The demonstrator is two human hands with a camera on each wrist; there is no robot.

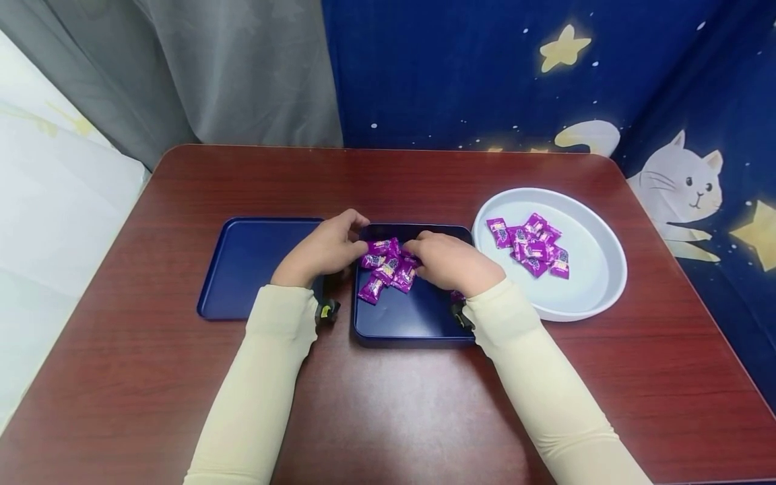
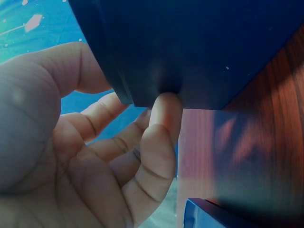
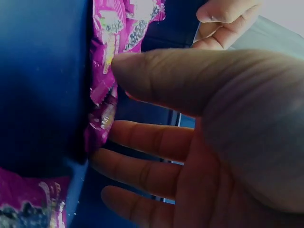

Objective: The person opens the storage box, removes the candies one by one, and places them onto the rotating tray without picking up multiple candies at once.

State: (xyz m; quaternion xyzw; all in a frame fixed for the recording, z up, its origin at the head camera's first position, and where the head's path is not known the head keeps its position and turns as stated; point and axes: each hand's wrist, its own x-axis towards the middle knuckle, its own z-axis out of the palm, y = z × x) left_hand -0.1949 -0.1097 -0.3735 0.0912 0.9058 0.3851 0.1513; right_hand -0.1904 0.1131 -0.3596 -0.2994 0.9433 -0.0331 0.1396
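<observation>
A navy rectangular tin [image 1: 418,322] holds a heap of purple candy packets [image 1: 388,268] near its far left. At the tin's left side, my left hand [image 1: 327,248] grips the wall; its thumb is over the rim and its little finger presses the outside wall [image 2: 204,61] in the left wrist view. My right hand [image 1: 453,259] reaches inside, its thumb and fingertips touching wrapped candies [image 3: 105,61]. A gap shows between thumb and fingers in the right wrist view; the index finger is hidden. Another packet [image 3: 31,202] lies apart near that wrist.
To the right, a round white dish [image 1: 591,289] holds several more candies [image 1: 536,246], close against the tin. A flat navy lid [image 1: 261,256] lies on the left of the brown table [image 1: 376,417]. Curtains [image 1: 424,74] hang behind the table.
</observation>
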